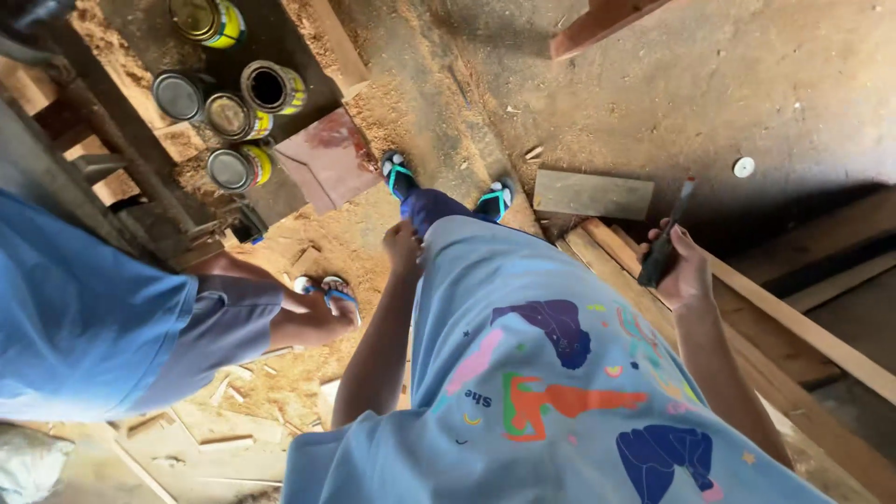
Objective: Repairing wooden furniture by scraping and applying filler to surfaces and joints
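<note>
I look straight down my light blue printed shirt to my feet in teal-strapped sandals. My right hand hangs at my right side and grips the dark handle of a chisel-like tool, its blade pointing away from me. My left hand hangs at my left side with the fingers curled and nothing visible in it.
Another person in a blue shirt stands at the left, one sandalled foot close to mine. Several paint tins sit on a dark surface at top left. Long planks lie at right, a short board ahead, sawdust around.
</note>
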